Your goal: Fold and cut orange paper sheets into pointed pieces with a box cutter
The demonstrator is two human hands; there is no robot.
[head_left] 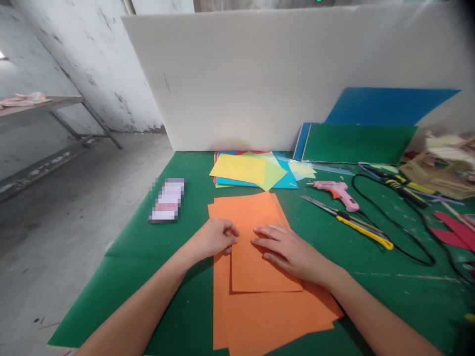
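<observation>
In front of me several sheets of orange paper [260, 321] overlap on the green tabletop. On top of them lies a smaller orange piece [252, 274], its left edge slightly raised; I cannot tell whether it is folded or separate. My left hand [218, 235] has its fingers curled, thumb and forefinger pinching that left edge. Flat on the same piece rests my right hand [285, 247], its fingers stretched and a little apart, pointing left.
A blurred phone [167, 200] lies left. Coloured paper [239, 168] is stacked behind. To the right are a pink glue gun [336, 190] with a black cord, a yellow utility knife [356, 227] and pliers [404, 190]. A white board [237, 79] stands behind.
</observation>
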